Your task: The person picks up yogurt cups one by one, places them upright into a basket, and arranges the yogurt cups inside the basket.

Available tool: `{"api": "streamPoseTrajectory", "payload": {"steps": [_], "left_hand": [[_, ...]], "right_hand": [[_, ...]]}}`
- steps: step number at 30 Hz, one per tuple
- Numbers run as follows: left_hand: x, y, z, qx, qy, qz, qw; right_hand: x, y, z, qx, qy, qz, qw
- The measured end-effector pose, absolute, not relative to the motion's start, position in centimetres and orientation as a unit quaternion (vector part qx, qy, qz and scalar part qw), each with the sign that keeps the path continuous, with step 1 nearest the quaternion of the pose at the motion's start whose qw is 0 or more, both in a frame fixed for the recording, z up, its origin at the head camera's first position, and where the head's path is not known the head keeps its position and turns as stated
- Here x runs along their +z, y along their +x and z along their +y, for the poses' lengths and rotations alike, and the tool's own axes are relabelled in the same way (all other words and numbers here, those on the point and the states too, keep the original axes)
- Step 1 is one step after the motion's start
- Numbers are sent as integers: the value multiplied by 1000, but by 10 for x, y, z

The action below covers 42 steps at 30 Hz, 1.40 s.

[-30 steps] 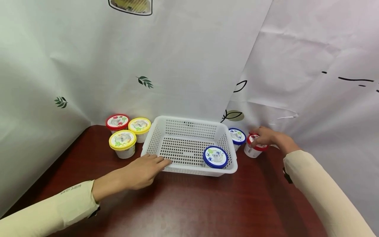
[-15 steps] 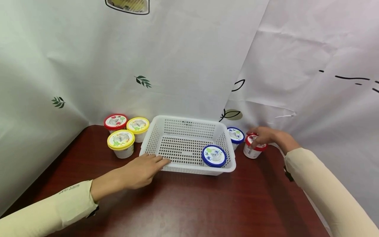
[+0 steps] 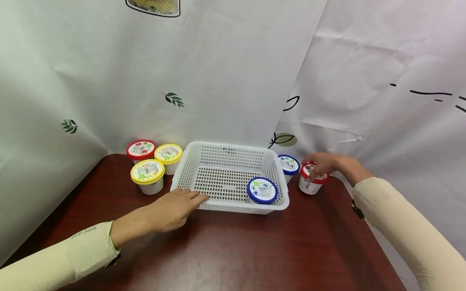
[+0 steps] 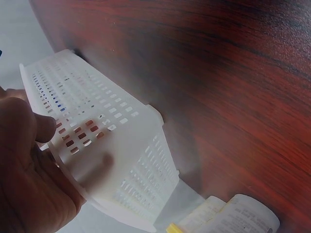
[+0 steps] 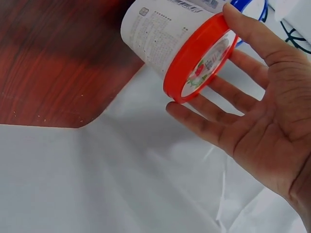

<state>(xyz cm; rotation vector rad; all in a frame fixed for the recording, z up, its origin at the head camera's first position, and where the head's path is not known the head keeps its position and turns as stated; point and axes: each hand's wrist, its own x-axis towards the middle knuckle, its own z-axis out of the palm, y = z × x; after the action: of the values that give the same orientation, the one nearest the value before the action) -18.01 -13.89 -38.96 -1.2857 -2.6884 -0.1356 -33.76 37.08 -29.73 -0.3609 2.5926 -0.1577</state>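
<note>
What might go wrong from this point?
The right hand has its thumb and fingers at the lid of a red-lidded cup, so lifting by it could loosen the lid or let the cup slip.

A blue-lidded cup stands close beside that one and might get knocked.

The left hand grips the basket at its near-left corner; a tug could shift the blue-lidded tub inside.

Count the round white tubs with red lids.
2: one red-lidded round white tub left of the white perforated plastic basket, another red-lidded tub under the right hand.
</note>
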Motion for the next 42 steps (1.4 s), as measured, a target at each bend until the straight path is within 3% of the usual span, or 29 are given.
{"api": "streamPoseTrajectory", "payload": {"steps": [18,42], "left_hand": [[-387,-181,-139,-44,-435,-894,95],[-390,-182,-140,-54,-436,-894,89]], "right_hand": [[-270,-334,351,-59,-118,947,294],[-233,-324,327,-44,-124,944,303]]}}
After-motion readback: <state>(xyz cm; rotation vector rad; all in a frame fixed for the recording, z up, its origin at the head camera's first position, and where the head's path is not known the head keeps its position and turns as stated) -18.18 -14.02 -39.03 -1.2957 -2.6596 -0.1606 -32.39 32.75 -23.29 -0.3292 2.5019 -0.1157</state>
